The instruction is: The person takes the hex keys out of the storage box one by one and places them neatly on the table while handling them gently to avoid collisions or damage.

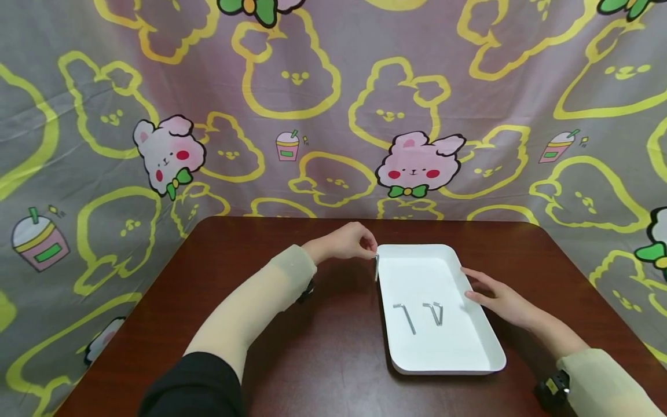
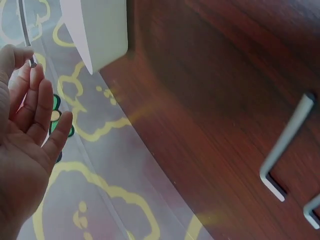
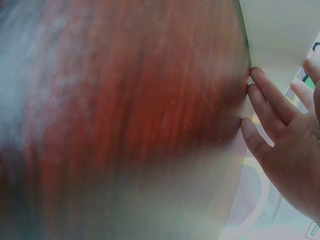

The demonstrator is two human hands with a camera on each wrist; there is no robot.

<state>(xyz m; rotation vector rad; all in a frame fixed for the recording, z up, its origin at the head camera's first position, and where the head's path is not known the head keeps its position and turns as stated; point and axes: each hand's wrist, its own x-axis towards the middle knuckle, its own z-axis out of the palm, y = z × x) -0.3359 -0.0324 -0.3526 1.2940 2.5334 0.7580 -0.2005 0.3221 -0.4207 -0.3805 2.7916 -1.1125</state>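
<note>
In the head view my left hand [image 1: 346,241] pinches a silver hex key [image 1: 376,269] between thumb and fingertips, by the far left corner of a white tray [image 1: 443,362]. The hex key hangs down along the tray's left wall. Inside the tray lie an L-shaped hex key [image 1: 407,319] at left and two more close together [image 1: 436,314] near the middle. My right hand [image 1: 502,298] is at the tray's right side, fingers extended. The right wrist view has its fingertips [image 3: 253,90] touching the outer wall; the thumb reaches over the rim in the head view.
Two more hex keys, one whole [image 2: 285,142] and one cut off by the frame edge [image 2: 311,212], lie on the brown table [image 2: 200,125] in the left wrist view. Behind the table hangs a patterned cloth [image 1: 333,133].
</note>
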